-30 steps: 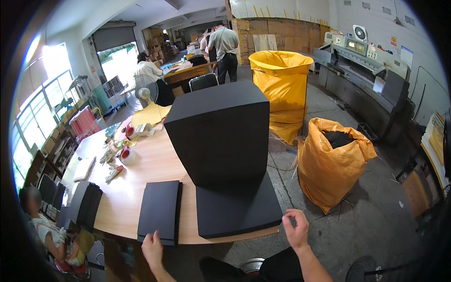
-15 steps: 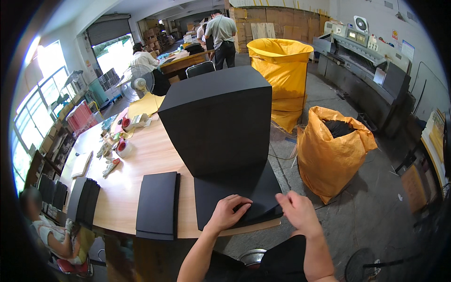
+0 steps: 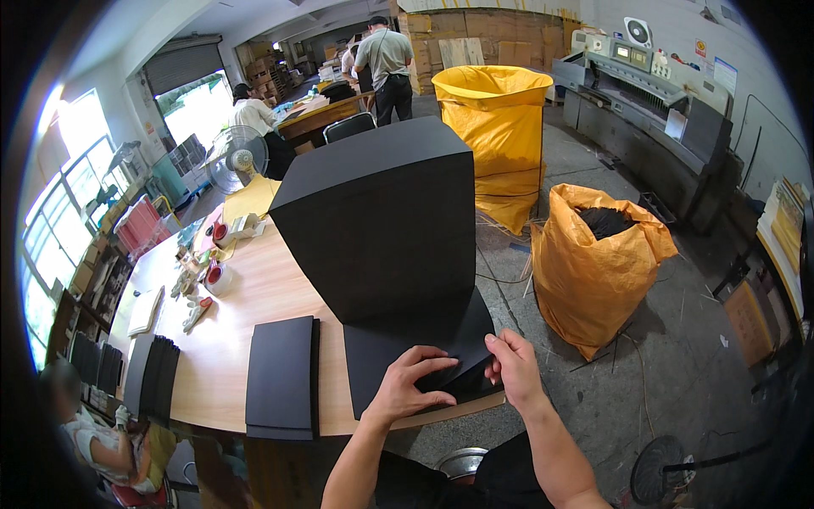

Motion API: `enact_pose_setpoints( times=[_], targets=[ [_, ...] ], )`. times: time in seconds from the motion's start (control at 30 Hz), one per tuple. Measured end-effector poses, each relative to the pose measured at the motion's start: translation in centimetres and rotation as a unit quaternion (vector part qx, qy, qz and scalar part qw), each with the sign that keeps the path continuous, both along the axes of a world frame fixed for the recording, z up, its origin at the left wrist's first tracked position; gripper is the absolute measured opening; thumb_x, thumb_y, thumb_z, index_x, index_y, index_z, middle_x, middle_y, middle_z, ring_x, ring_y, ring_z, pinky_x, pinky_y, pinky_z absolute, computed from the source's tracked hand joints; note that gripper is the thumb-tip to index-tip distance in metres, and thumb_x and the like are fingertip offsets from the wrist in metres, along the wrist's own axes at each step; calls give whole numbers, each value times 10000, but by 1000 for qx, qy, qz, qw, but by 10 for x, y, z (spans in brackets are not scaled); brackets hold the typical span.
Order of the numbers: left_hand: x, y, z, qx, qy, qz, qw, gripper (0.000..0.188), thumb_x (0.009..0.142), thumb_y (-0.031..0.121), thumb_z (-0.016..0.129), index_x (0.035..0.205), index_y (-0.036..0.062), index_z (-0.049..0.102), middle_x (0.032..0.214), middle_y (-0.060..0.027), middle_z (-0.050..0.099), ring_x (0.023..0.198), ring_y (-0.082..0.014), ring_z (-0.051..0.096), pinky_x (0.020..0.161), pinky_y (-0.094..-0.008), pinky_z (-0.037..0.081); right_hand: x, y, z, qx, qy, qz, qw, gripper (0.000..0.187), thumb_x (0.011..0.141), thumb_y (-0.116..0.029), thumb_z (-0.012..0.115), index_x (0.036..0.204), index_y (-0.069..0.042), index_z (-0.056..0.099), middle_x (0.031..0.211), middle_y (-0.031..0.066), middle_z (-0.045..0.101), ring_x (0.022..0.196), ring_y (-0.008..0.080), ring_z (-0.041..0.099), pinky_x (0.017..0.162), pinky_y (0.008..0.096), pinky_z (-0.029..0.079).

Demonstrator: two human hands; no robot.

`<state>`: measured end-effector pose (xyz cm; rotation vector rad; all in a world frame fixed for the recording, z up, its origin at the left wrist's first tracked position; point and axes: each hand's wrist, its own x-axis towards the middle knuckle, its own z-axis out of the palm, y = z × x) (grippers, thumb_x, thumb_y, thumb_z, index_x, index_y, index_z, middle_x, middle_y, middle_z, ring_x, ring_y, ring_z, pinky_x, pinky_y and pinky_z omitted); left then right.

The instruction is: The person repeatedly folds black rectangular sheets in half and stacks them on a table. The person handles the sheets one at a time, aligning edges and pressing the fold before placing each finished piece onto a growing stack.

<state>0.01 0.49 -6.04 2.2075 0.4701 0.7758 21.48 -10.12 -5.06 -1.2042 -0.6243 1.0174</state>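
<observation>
Resting left hand (image 3: 407,385), spread, on black sheets (image 3: 371,356); pinching their edge with right hand (image 3: 515,366), far from an illegible wall notice (image 3: 725,75).

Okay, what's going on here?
A person's left hand rests on a low stack of black sheets at the near edge of a wooden table, while the right hand appears to pinch a raised edge on the stack's right side. A tall black stack stands just behind, and a smaller black pile lies to the left.

Black sheets (image 3: 388,337) in low flat stack on table (image 3: 287,293), near-right corner lifted
</observation>
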Motion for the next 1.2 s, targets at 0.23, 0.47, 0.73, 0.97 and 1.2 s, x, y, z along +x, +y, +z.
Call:
enact_pose_setpoints(
  times=[0.23,0.47,0.73,0.97,1.2],
  targets=[
    [-2,0,-4,-47,-3,14,999,525,790,274,999,1247,86,820,1236,-114,723,1149,-280,736,1010,-389,598,8,-4,-8,3,-30,21,999,385,1124,-315,661,812,-123,543,659,-30,521,564,93,593,513,239,449],
    [-2,-2,0,-107,-15,28,994,593,829,211,973,1358,59,754,1274,-132,741,1164,-292,740,1043,-380,583,9,-11,-5,-1,-70,23,997,431,1135,-416,647,839,-116,562,666,-23,540,601,100,612,526,244,456],
    [1,-2,-2,-10,1,21,1000,420,957,225,856,1363,162,769,1449,-230,663,1323,-396,683,1055,-411,584,5,-1,-6,-26,-148,-21,988,392,1089,-277,669,777,-65,561,618,28,587,526,130,596,499,312,436],
    [-1,-4,-1,-32,11,26,999,532,804,307,991,1275,151,801,1412,-199,653,1265,-380,700,1059,-429,587,9,-4,0,-9,-26,36,999,390,1117,-311,648,785,-128,555,645,-23,566,548,92,605,500,227,423],
    [-2,-3,-2,-51,8,24,998,503,832,268,974,1282,127,800,1442,-190,636,1257,-351,696,1069,-421,574,9,-9,-4,0,-89,13,996,412,1121,-348,650,785,-128,557,641,-23,576,552,99,607,498,234,420]
  ],
)
